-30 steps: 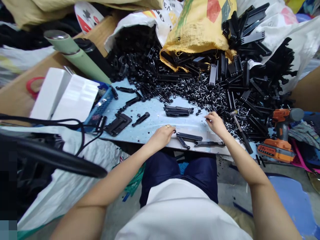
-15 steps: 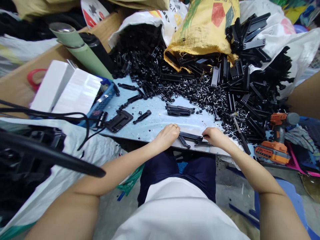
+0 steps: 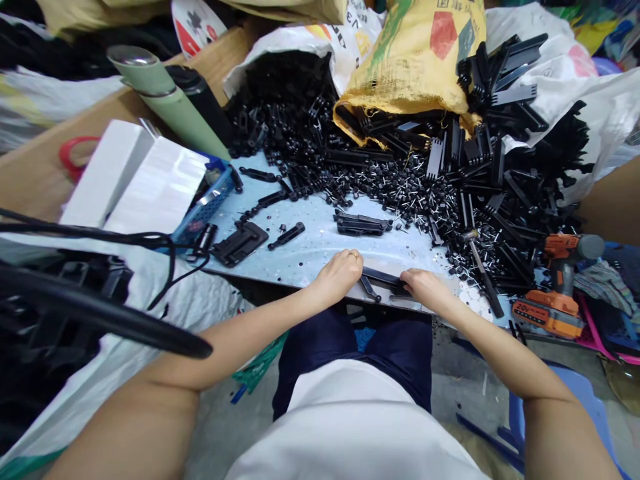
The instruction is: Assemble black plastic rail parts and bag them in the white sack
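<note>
A long black plastic bar (image 3: 383, 277) lies between my two hands at the table's front edge. My left hand (image 3: 341, 273) is closed round its left end, the fingertips hidden behind the knuckles. At the bar's right end, my right hand (image 3: 424, 287) pinches it with curled fingers. A shorter black arm piece (image 3: 370, 289) sticks out below the bar, close to my left hand. Just beyond, a small stack of black bars (image 3: 363, 225) rests on the blue tabletop (image 3: 310, 213).
Small black pins (image 3: 400, 180) are heaped at the back, below a yellow sack (image 3: 410, 67). On the right are a hammer (image 3: 484, 273) and an orange cordless drill (image 3: 555, 287). A blue basket (image 3: 203, 210) and a green flask (image 3: 170, 100) stand left. A black cable end (image 3: 150, 327) juts in.
My right hand has shifted slightly left and down, closer over the bar's right end. My left hand stays at the other end. The whole view has moved a little.
</note>
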### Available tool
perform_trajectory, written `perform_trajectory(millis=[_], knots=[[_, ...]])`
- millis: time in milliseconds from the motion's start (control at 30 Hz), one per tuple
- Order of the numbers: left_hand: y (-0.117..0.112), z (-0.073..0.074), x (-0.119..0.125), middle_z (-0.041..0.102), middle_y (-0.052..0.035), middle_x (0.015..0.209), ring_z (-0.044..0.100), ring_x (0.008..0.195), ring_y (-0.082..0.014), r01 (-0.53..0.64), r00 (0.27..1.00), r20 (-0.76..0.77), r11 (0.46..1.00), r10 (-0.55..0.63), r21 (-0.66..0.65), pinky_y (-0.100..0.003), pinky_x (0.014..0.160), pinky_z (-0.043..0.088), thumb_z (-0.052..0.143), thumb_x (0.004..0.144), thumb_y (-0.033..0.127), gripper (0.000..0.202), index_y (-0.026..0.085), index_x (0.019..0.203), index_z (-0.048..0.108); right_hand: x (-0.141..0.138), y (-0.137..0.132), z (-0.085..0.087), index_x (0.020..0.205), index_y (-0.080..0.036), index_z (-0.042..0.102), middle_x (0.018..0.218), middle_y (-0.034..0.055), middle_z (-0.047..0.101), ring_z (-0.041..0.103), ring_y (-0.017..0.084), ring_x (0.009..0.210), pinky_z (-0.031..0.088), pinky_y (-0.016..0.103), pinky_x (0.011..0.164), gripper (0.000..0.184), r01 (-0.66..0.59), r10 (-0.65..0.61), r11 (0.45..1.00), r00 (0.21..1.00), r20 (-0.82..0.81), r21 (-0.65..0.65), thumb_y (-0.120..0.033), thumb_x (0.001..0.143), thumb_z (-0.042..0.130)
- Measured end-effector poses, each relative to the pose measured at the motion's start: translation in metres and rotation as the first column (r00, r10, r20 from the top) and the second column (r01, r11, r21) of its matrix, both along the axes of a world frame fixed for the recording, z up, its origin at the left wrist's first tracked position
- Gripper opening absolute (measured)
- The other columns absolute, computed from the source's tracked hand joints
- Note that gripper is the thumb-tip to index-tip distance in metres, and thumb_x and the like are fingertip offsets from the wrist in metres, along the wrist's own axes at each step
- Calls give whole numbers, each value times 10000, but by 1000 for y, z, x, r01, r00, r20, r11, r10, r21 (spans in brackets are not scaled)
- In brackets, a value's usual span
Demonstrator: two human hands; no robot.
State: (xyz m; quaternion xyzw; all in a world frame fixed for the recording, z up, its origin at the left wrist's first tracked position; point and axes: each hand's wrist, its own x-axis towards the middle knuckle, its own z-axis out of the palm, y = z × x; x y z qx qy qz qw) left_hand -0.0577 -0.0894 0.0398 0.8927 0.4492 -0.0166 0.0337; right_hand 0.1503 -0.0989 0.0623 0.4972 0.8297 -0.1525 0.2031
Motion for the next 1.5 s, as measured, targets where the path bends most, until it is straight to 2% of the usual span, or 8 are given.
perform_trajectory(millis=[400, 567, 767, 967, 1067, 1133, 1300, 1500], knots=[[-12, -81, -15, 553, -136, 989, 539, 865, -208, 20, 937, 315, 927, -148, 375, -311, 717, 449, 342, 926, 89, 264, 82, 1140, 497, 48, -30, -61, 1156, -146, 535, 1085, 119, 602, 572, 165, 954, 453, 282, 816, 326, 41, 155, 925, 867, -473, 377, -325, 932, 379], [-8, -78, 8, 461, -186, 1194, 442, 1108, -289, 220, 916, 217, 874, -338, 433, -411, 900, 393, 481, 938, 328, 405, 58, 1236, 437, 65, -31, -80, 1158, -142, 566, 1021, 144, 613, 572, 208, 868, 428, 312, 708, 518, -27, 186, 858, 947, -261, 513, -543, 877, 396], [9, -59, 39, 518, -115, 679, 543, 693, -222, 266, 914, 250, 937, -320, 228, -287, 614, 431, 386, 956, 466, 471, 66, 812, 589, 68, -23, -42, 592, -134, 566, 538, 83, 506, 483, 150, 543, 295, 261, 531, 681, -61, 142, 887, 979, -145, 457, -678, 847, 245], [-57, 3, 19, 454, -39, 559, 457, 490, -132, 382, 385, 858, 905, -338, 185, -241, 489, 352, 76, 980, 460, 606, 145, 662, 484, 39, -53, 20, 589, -180, 478, 483, 24, 421, 420, 119, 471, 286, 265, 512, 672, -348, 472, 879, 528, -706, 327, -634, 886, 82], [-88, 18, 29, 459, -18, 556, 451, 467, -124, 337, 128, 971, 929, -204, 150, -244, 482, 366, 80, 986, 437, 557, 162, 682, 457, -2, -72, -4, 608, -197, 465, 521, 35, 428, 457, 132, 515, 366, 264, 561, 665, -285, 361, 919, 327, -873, 273, -624, 882, 36], [-94, 13, 38, 522, -34, 650, 517, 560, -144, 186, 60, 969, 957, -239, 224, -255, 538, 429, 103, 983, 456, 524, 179, 805, 511, -33, -74, -33, 655, -195, 485, 644, 81, 487, 513, 172, 661, 422, 304, 667, 588, 49, 215, 964, 435, -874, 262, -573, 890, 100], [-53, -33, 27, 551, -146, 958, 550, 901, -232, -143, 460, 790, 845, -405, 516, -317, 723, 472, 44, 960, 493, 614, 101, 1292, 379, -65, -3, -52, 921, -168, 515, 1070, 139, 524, 461, 192, 1089, 379, 359, 926, 299, 422, -1, 857, 578, -816, 297, -247, 872, 231], [31, -72, 4, 526, -142, 936, 519, 859, -257, 146, 945, 231, 930, -232, 338, -332, 750, 425, 480, 887, 575, 549, 173, 1260, 465, -9, 155, 10, 1152, -56, 436, 1209, 231, 466, 405, 264, 1155, 303, 395, 966, 389, 627, -300, 625, 742, -599, 464, -320, 867, 442]])
